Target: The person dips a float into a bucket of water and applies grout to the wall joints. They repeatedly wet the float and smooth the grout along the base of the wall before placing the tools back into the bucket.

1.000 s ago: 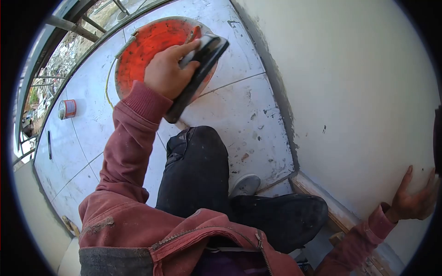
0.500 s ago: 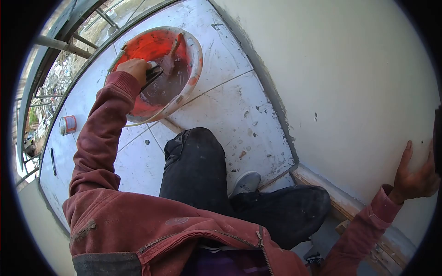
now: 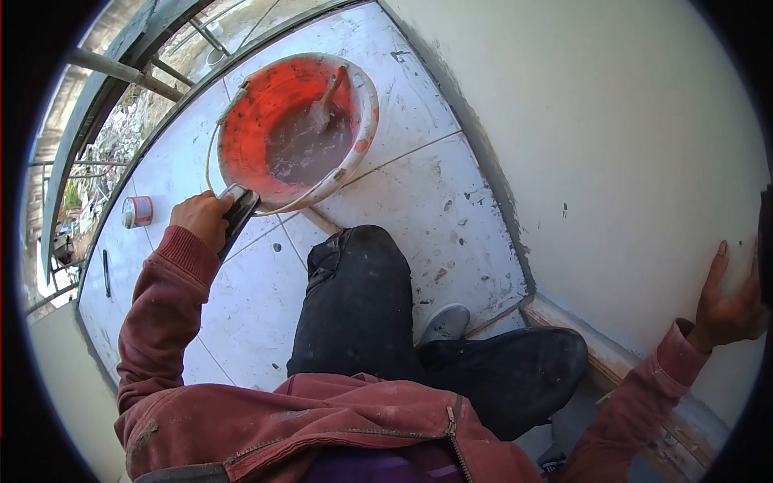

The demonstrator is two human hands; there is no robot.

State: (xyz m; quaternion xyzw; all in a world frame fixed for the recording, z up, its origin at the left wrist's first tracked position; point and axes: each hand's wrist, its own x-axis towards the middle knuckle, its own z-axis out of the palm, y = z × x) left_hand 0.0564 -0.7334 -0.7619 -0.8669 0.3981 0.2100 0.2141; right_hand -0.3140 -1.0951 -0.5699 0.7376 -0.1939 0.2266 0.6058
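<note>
Flat tool (image 3: 241, 211) is gripped in the left hand (image 3: 199, 220) beside an orange bucket (image 3: 254, 117). The right hand (image 3: 727, 314) spreads against the pale wall (image 3: 620, 153).

One orange bucket (image 3: 250, 113) — two hands (image 3: 201, 221) (image 3: 729, 312) (plus one labelled can (image 3: 138, 212))

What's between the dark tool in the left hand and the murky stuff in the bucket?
The bucket's near rim, with its thin handle, stands between the dark tool and the murky stuff. Nothing else visible does.
</note>
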